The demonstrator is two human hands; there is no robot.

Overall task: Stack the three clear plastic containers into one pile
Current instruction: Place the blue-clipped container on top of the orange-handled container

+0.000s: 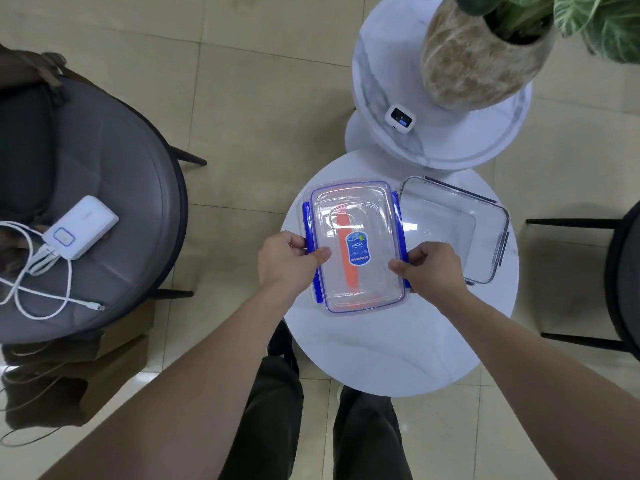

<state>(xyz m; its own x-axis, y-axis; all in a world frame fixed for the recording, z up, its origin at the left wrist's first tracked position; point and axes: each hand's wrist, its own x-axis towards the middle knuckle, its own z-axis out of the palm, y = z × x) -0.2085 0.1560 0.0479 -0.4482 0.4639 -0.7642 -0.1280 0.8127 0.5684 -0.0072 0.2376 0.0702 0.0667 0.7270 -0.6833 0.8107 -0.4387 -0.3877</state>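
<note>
Fingers of both hands pinch the long sides of the blue-clipped container (356, 247) — the left hand (287, 261) with its thumb laid over the lid's left edge, the right hand (433, 268) with its thumb over the right edge, the other fingers curled underneath. Both forearms run up from the lower corners of the frame and converge on it, wrists nearly straight. The container sits at centre frame over the round white table (388, 351), lid up, its long axis running from the bottom of the frame toward the top; whether it rests on the table I cannot tell. Just beside it to the right lies a second clear container (460, 226), open, turned slightly clockwise.
</note>
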